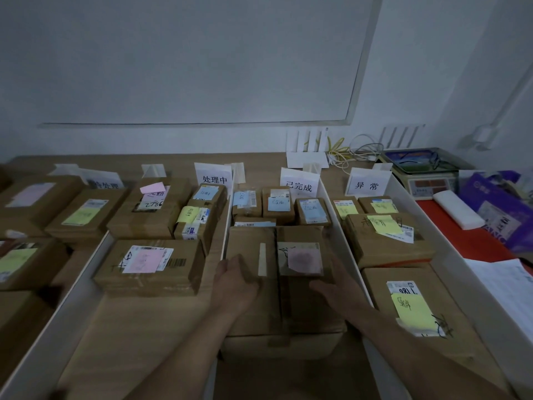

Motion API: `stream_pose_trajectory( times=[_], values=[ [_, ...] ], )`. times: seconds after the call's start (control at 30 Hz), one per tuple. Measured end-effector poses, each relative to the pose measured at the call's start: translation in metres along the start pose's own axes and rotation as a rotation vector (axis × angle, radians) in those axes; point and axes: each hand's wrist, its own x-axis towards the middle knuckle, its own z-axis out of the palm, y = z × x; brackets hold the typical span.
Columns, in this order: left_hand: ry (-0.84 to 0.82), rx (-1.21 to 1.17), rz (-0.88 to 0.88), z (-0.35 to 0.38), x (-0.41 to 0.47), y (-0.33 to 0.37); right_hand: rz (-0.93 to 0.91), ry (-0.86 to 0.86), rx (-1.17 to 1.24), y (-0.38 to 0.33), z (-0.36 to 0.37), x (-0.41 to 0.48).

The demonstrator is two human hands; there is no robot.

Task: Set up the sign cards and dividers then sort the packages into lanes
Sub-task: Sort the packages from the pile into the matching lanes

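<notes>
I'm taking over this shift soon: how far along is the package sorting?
Done: four sign cards stand, white dividers separate lanes, boxes sit in them. In hand: left hand and right hand rest on a large pink-noted box in the third lane. Left: settling it; no unsorted pile shows.

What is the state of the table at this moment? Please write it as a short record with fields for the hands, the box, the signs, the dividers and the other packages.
box: large, in the 已完成 lane, pink note on top
left hand: flat on the box, left side
right hand: flat on the box, right side
signs: four, upright at the far ends of the lanes
dividers: white, lying between the lanes
packages: some in every lane, most with coloured notes
</notes>
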Motion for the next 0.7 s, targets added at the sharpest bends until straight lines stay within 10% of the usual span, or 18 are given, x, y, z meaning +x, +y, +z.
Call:
stream_pose_trajectory(
  times=[0.7],
  values=[
    [0.244, -0.036, 0.136, -0.060, -0.119, 0.011, -0.378, 0.060, -0.255, -0.105, 0.006, -0.090]
  ],
)
